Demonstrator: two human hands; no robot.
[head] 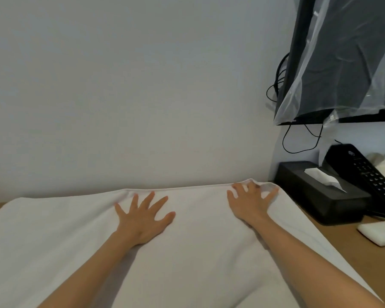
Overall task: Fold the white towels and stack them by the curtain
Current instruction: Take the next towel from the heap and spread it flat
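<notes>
White terry towel [198,252] is spread flat on the light wooden desk [353,263]. It fills the view from 6 o'clock up to its far hem, which is run along the foot of the plain white wall [120,85].

Left hand [142,216] is pressed palm-down on the towel just short of the far hem, at about 11 o'clock of the towel's middle. Fingers are splayed and straight, grip released, nothing held.

Right hand [250,203] is planted on the far corner at 1 o'clock, fingers spread, tips at the hem where the cloth is slightly rucked. Grip released too; cloth is pressed, not pinched.

At 3 o'clock of that corner, a black rectangular tissue box [316,196] is set on the desk just beside the towel edge, with a white tissue [325,180] poking from its slot. A black push-button telephone [369,174] is seen right behind the box. A white foam block [380,232] is laid at 5 o'clock of the box, apart from it.

At 12 o'clock above the box, a dark flat screen [298,41] is mounted, draped in a clear plastic sheet [353,74]. Black cables [298,147] are hung below it.
</notes>
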